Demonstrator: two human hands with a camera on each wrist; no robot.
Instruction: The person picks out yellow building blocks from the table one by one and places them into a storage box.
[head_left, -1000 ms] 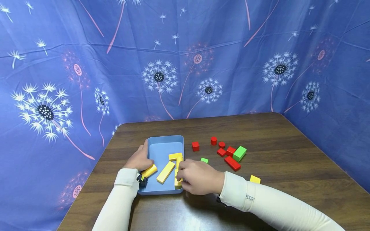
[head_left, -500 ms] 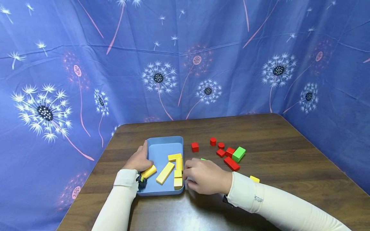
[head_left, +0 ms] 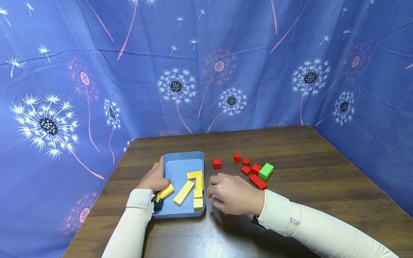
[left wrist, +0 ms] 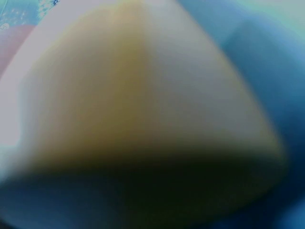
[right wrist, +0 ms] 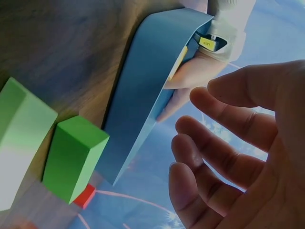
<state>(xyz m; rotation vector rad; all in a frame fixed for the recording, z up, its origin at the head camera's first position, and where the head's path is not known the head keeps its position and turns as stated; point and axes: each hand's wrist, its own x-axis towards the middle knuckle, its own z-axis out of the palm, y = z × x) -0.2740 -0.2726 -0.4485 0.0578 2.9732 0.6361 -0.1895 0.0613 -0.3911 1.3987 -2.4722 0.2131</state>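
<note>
A blue tray (head_left: 175, 167) on the table holds several yellow blocks. In the head view my left hand (head_left: 152, 179) rests at its left rim, fingers stretched along it and thumb inside, close to a yellow rounded block (head_left: 166, 191). A long yellow block (head_left: 184, 192) lies slanted mid-tray; a yellow cube (head_left: 198, 204) sits in the front right corner. Just outside the right wall is my right hand (head_left: 237, 194), fingers loosely bent. The right wrist view shows nothing in its fingers (right wrist: 217, 143), and two green blocks (right wrist: 76, 157) beyond. A blurred yellowish shape (left wrist: 119, 95) fills the left wrist view.
Right of the tray lie a red cube (head_left: 217, 163), a red cylinder (head_left: 237, 157), a long red block (head_left: 258, 181) and a green block (head_left: 266, 171). A yellow block (head_left: 288, 199) shows barely behind the right sleeve. A patterned blue cloth (head_left: 206, 71) hangs behind the wooden table (head_left: 180, 236).
My right hand has drawn back rightward from over the tray's right side, uncovering the yellow blocks there. The green and yellow blocks behind it became hidden. My left hand stays put.
</note>
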